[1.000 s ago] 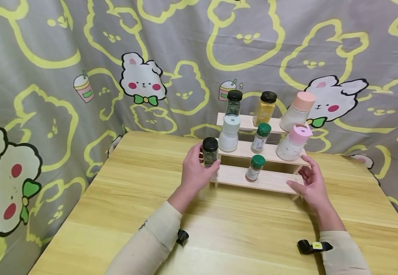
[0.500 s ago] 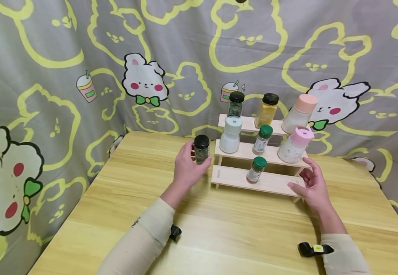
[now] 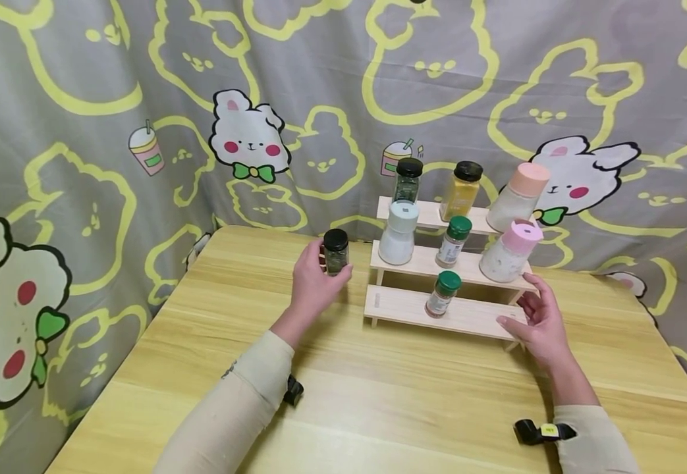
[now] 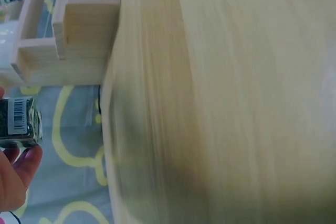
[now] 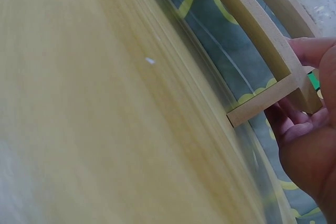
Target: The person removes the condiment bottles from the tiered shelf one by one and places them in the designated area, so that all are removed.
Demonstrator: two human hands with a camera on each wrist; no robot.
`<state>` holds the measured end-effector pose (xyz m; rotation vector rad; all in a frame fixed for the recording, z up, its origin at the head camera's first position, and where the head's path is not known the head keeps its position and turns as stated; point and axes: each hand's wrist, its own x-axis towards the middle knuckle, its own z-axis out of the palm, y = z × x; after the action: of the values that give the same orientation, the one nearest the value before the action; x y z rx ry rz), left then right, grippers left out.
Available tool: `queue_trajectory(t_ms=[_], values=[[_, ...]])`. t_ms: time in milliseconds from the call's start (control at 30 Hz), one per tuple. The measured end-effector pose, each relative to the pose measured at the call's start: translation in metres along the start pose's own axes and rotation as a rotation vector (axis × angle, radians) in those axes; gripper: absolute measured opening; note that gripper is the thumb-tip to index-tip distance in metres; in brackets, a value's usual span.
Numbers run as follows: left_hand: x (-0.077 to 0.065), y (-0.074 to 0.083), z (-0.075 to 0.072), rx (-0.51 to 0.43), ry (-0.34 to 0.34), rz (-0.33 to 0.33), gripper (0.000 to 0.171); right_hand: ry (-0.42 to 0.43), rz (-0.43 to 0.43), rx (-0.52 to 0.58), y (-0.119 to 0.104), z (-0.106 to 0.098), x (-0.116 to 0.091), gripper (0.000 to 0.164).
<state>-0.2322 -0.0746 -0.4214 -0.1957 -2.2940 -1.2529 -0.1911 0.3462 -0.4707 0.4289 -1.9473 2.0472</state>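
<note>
Your left hand [image 3: 313, 282] pinches the black-capped glass spice jar [image 3: 336, 255] near mid-frame, left of the tiered wooden rack [image 3: 400, 305]; your right hand [image 3: 540, 327] grips the rack's right end. The jar should prove light, stiff, slick, breakable; hold it round its sides.

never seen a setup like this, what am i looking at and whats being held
There is no machine here: a person works bare-handed. The wide view is filmed from the head, looking forward and down; the other two are filmed from the left and right wrists. On the table stands a three-tier wooden rack with seven jars: three on top, three in the middle, one at the bottom. The left hand holds another jar with a black lid, left of the rack; its barcode shows in the left wrist view. The right hand grips the rack's right end.
</note>
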Motion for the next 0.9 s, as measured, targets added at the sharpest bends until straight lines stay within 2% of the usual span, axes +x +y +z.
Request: queue_trajectory(t_ms=[167, 267, 633, 900], values=[[0.005, -0.008, 0.002, 0.012, -0.01, -0.054, 0.061, -0.029, -0.037, 0.032, 0.001, 0.0, 0.001, 0.098], [0.006, -0.013, 0.004, 0.022, -0.022, -0.082, 0.06, -0.029, -0.027, 0.025, 0.001, 0.0, 0.001, 0.098], [0.011, -0.03, 0.01, 0.026, -0.034, -0.142, 0.061, -0.036, -0.03, 0.015, 0.003, -0.002, 0.001, 0.098], [0.014, -0.036, 0.013, 0.047, -0.045, -0.174, 0.062, -0.006, 0.008, -0.021, 0.002, -0.003, 0.0, 0.098]])
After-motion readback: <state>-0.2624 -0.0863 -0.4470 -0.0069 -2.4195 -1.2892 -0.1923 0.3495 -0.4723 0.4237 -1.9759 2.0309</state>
